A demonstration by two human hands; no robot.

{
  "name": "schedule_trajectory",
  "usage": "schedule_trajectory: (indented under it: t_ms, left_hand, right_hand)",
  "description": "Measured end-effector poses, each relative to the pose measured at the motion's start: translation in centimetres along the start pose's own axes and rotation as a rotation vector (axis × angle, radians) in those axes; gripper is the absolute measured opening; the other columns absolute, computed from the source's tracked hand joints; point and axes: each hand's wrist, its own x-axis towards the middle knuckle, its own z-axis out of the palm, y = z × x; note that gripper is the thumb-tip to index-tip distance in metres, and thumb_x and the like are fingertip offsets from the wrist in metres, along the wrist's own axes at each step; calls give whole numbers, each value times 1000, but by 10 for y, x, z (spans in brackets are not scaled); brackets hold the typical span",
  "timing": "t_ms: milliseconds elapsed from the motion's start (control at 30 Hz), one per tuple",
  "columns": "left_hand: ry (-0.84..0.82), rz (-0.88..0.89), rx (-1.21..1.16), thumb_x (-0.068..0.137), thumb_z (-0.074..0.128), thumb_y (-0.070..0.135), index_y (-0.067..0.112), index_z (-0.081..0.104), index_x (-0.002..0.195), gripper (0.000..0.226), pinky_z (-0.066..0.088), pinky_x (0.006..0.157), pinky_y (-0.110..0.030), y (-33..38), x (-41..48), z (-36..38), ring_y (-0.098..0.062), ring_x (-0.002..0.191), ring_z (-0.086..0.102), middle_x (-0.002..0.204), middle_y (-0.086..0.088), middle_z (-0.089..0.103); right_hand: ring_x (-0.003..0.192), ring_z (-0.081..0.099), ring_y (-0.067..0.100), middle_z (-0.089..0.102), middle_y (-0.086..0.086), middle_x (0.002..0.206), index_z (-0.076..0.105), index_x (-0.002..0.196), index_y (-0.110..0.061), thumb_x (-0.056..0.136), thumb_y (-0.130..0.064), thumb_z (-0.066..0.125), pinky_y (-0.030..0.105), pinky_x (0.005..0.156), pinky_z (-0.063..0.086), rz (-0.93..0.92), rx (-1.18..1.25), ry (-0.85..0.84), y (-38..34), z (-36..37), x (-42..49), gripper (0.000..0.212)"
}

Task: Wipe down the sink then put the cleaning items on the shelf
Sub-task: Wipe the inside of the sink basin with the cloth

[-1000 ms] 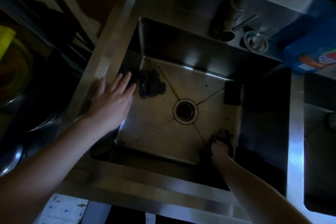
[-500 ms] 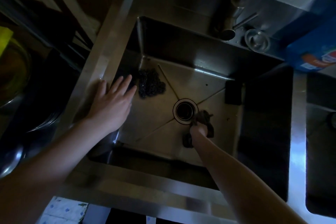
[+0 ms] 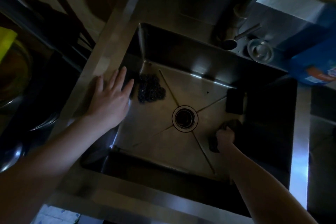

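While right hand curls tight around a dark cloth on the sink floor, just right of and below the drain, left hand lies flat on the rim left of the drain, fingers straight and spread. Steel scourer sits upper left of drain; dark sponge upper right, by the wall.

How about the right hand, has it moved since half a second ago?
Yes. The right hand, gripping the cloth, slid from beside the drain toward the right wall of the sink.
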Motion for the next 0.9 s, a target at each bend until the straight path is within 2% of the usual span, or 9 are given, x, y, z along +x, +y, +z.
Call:
schedule_trajectory:
  t_ms: [100, 167, 300, 400, 500, 633, 767, 900]
  left_hand:
    - [18, 55, -39, 88, 55, 29, 16, 34, 143, 61, 21, 108, -55, 11, 2, 2, -29, 143, 18, 157, -15, 13]
    - [5, 82, -76, 88, 56, 26, 16, 33, 144, 62, 19, 109, -53, 20, 5, 4, -29, 143, 17, 157, -14, 14]
    - [-17, 123, -91, 91, 51, 27, 17, 26, 146, 62, 15, 112, -52, 38, 7, 9, -27, 144, 12, 158, -12, 10]
    - [-36, 135, -116, 92, 48, 26, 17, 24, 147, 61, 15, 112, -50, 47, 9, 11, -26, 145, 9, 158, -10, 7]
    - [-35, 132, -103, 92, 49, 26, 19, 23, 147, 62, 15, 112, -50, 47, 12, 13, -25, 145, 9, 158, -10, 7]
    - [4, 113, -82, 85, 60, 25, 16, 36, 143, 63, 19, 110, -53, 34, 15, 11, -29, 142, 21, 156, -13, 20]
    - [63, 60, -104, 74, 72, 18, 10, 50, 133, 63, 27, 106, -56, 17, 25, 5, -33, 136, 34, 149, -19, 32]
    - [103, 23, -58, 73, 70, 19, 8, 49, 134, 65, 26, 106, -55, -1, 31, -3, -34, 138, 30, 152, -22, 25]
  right_hand:
    - [129, 43, 38, 43, 20, 143, 39, 142, -6, 89, -1, 46, 43, 108, 38, -118, -98, 32, -14, 14, -2, 53]
    - [135, 36, 34, 37, 16, 149, 40, 142, -7, 89, 0, 45, 39, 114, 29, -205, -190, 1, -23, 26, -4, 53]
    - [141, 29, 30, 27, 12, 154, 37, 143, -9, 88, 5, 43, 31, 113, 23, -397, -378, -136, -29, 47, -10, 57]
    - [142, 24, 30, 22, 11, 156, 32, 145, -9, 88, 9, 41, 32, 114, 22, -496, -480, -190, -34, 54, -6, 60]
    - [140, 30, 33, 19, 11, 157, 29, 146, -9, 87, 9, 43, 36, 113, 28, -542, -532, -187, -49, 53, 6, 64]
    - [138, 33, 34, 22, 12, 156, 28, 147, -11, 83, 13, 42, 36, 110, 31, -549, -535, -156, -77, 53, 24, 70]
    - [138, 31, 34, 23, 14, 155, 29, 147, -13, 85, 11, 41, 36, 109, 32, -628, -612, -176, -101, 71, 30, 67]
    - [146, 11, 27, 13, 5, 159, 23, 148, -16, 87, 8, 39, 29, 116, 16, -837, -772, -332, -108, 104, 21, 68]
